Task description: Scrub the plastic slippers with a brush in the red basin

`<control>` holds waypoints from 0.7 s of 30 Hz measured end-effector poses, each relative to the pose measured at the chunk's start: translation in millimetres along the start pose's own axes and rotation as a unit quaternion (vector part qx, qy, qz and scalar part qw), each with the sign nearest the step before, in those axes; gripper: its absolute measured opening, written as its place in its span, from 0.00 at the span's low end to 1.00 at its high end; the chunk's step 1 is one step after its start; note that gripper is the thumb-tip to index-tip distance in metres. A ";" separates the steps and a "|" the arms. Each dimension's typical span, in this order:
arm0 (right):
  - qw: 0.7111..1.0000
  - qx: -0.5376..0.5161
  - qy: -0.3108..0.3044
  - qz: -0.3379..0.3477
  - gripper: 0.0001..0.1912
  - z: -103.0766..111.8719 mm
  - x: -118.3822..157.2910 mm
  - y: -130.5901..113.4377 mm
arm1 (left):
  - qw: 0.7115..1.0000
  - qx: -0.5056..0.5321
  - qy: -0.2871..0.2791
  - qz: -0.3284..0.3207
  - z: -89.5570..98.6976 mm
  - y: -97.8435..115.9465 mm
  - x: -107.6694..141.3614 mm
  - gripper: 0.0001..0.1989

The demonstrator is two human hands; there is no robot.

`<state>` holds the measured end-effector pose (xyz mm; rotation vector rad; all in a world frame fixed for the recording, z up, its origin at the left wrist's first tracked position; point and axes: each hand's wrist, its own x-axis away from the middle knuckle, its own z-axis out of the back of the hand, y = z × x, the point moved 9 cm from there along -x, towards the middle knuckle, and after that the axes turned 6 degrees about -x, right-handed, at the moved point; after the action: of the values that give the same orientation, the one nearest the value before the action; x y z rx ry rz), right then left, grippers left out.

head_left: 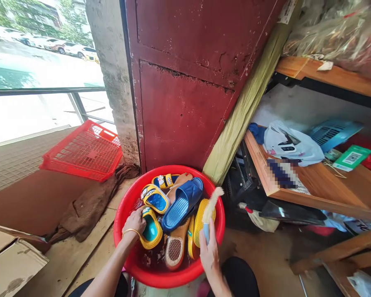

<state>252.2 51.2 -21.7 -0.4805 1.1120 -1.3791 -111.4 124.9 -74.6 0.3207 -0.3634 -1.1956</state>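
The left hand (136,222) grips a small yellow sandal (151,231) lying in the red basin (123,214) among other sandals. The right hand (208,251) is closed around a brush (212,206), bristles raised over the basin's right side.

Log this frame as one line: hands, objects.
left hand: grips yellow slipper | right hand: holds brush | red basin: slippers inside

both hands (136,222) (208,251) forward, fingers curled
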 end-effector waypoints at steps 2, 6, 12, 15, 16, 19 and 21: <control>0.994 -0.021 -0.097 0.049 0.29 -25.6 16.5 -23.5 | 1.000 0.011 0.014 -0.006 8.0 2.3 2.9 0.26; 0.953 -0.001 -0.268 0.138 0.28 -81.7 34.2 -64.9 | 0.995 0.088 0.041 -0.029 16.4 12.0 13.3 0.26; 0.953 0.114 -0.265 0.095 0.26 -107.0 -24.5 -57.8 | 0.951 0.288 0.066 -0.094 21.4 36.7 22.6 0.22; 0.978 0.008 -0.200 0.061 0.27 -97.4 -39.6 -50.7 | 0.935 0.310 0.121 -0.120 34.6 49.5 26.1 0.21; 0.982 -0.031 -0.180 0.043 0.31 -94.7 -38.5 -47.2 | 0.931 0.304 0.155 -0.127 41.1 52.3 28.7 0.23; 0.984 -0.107 -0.144 0.001 0.44 -96.2 -24.9 -42.5 | 0.926 0.277 0.224 -0.126 50.5 56.6 35.3 0.32; 0.980 -0.137 -0.144 0.009 0.50 -105.5 -16.3 -49.5 | 0.932 0.280 0.210 -0.098 43.6 53.9 33.8 0.36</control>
<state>141.2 90.1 -22.8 -0.8390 1.0659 -1.1025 -74.4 109.0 -8.8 1.1121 -0.2947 -1.1636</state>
